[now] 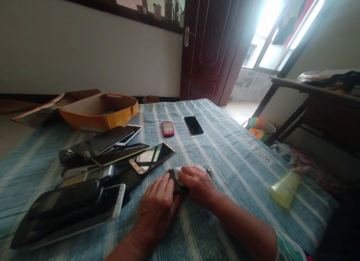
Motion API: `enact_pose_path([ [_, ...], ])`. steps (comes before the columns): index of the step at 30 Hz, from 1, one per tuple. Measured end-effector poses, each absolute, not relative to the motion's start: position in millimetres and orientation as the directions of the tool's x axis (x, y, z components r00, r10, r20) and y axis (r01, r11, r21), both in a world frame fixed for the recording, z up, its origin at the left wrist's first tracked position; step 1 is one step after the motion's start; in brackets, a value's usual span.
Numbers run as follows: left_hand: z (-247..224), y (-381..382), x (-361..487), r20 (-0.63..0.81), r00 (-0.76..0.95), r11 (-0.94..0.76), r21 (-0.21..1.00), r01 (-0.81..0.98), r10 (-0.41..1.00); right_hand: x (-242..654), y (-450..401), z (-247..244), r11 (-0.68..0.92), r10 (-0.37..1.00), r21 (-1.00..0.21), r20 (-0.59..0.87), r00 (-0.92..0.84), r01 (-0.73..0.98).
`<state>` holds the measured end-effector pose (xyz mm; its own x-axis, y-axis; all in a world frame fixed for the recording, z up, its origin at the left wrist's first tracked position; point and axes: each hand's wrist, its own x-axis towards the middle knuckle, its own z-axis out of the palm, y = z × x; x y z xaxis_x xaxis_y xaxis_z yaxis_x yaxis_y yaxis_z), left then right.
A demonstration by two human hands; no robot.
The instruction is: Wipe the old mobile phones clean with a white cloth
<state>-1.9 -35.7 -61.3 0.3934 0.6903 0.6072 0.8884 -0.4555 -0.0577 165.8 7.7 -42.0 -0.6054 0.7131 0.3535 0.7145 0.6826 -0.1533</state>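
Left hand (156, 208): low centre of the frame, palm down, fingers together and laid flat against the near end of a dark phone (176, 184), pinning it.
Right hand (198, 184): just right of the left hand, fingers curled and pressed down on a small white cloth (178, 173) bunched on top of the dark phone.
Dark phone: lower centre, flat on the bed, mostly hidden under both hands; only slim dark edges show.
Bed cover (230, 156): woven blue fabric with pale stripes, faintly wrinkled.
Phone pile (92, 171): left of the hands, many flat glossy slabs overlapping, black and silver; one has a gold rim (152, 158).
Yellow bottle (284, 188): right side, translucent plastic, cone-shaped, lying tilted on the cover.
Pink phone (168, 128): centre, small, rounded corners.
Black phone (194, 125): just right of the pink one, apart from it.
Orange box (102, 111): upper left, open cardboard with curved walls.
Door (210, 47): top centre, dark carved wood.
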Motion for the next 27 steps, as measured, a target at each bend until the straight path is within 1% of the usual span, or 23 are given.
enact_pose_path([
  [8,-58.0,-37.7,0.1,0.576,0.381,-0.441,-0.040,0.897,0.723,220.4,-2.6,-50.5,0.597,0.769,-0.195,0.416,-0.485,0.778],
  [12,-56.3,-38.6,1.3,0.564,0.373,-0.439,-0.020,0.898,0.737,222.8,-4.5,-55.2,0.555,0.786,-0.164,0.425,-0.449,0.816],
  [18,-58.1,-38.1,-0.4,0.576,0.387,-0.461,-0.020,0.887,0.720,177.0,0.8,-46.5,0.596,0.755,-0.048,0.374,-0.539,0.802],
  [23,-62.7,-35.7,-4.3,0.604,0.401,-0.481,-0.034,0.876,0.689,140.0,9.9,-42.4,0.635,0.731,-0.045,0.359,-0.581,0.771],
  [27,-63.4,-35.1,-5.6,0.593,0.401,-0.484,-0.022,0.875,0.698,143.8,8.8,-44.1,0.667,0.696,-0.026,0.379,-0.610,0.745],
])
